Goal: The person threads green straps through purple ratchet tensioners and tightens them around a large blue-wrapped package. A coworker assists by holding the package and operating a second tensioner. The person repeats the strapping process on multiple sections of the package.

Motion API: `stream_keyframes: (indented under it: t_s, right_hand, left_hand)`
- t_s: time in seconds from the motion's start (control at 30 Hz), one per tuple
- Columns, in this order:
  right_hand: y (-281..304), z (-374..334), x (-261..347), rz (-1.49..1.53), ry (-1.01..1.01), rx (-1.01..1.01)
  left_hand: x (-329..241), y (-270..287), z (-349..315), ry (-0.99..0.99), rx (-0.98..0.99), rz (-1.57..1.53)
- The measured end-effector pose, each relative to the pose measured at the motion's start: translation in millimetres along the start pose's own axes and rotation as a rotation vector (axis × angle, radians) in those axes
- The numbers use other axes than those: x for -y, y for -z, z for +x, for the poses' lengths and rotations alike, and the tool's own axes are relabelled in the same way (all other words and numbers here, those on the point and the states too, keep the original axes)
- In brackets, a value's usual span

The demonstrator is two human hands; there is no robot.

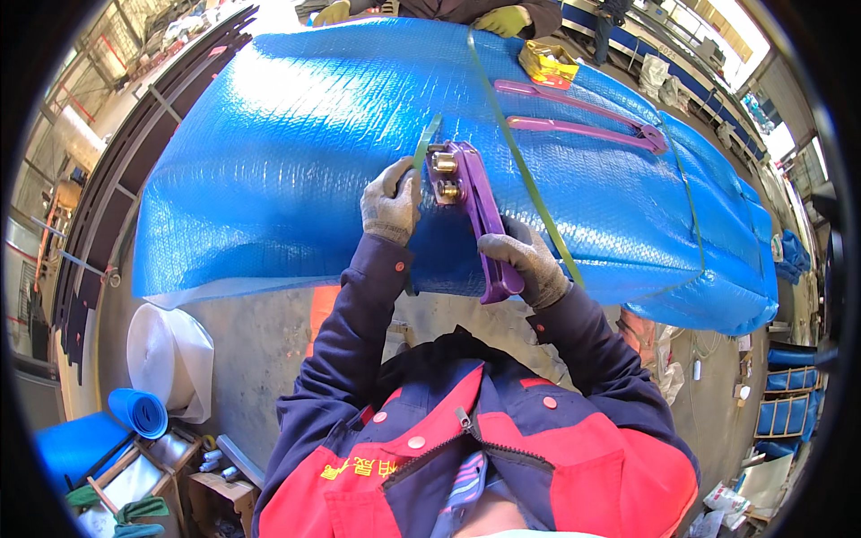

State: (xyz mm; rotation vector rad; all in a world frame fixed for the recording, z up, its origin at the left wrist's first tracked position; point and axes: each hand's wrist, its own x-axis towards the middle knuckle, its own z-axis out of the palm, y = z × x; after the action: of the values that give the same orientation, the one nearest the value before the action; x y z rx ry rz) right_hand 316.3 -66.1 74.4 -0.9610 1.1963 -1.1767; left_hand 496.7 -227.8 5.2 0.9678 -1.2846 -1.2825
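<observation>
While the left hand [391,203] pinches a green strap [428,142] between its fingers, the right hand [533,265] has its fingers curled round the handle of a purple tool [484,211]. The tool's head sits over the blue bundle [314,170], just beside the left hand. Rightward, a second strap [520,164] crosses the bundle; beyond lie a long-handled tool [651,138] and a yellow bag [549,63], near a co-worker's gloved hand [504,20].
</observation>
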Motion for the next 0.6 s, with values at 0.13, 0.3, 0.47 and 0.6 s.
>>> stream_keyframes:
  t_s: [0.13, 0.3, 0.47, 0.6]
  right_hand:
    - [-2, -1, -5, -0.099, 0.081, 0.017]
    - [-4, -4, -11, -0.295, 0.293, 0.01]
    - [-8, -4, -5, -0.169, 0.063, -0.06]
    - [-20, -1, 1, -0.27, 0.079, -0.123]
  left_hand:
    - [6, 3, 10, -0.207, -0.045, 0.394]
    - [10, 10, 18, -0.171, 0.023, 0.409]
    - [4, 14, 13, -0.063, 0.137, 0.271]
    - [-4, 16, 4, 0.023, 0.166, 0.171]
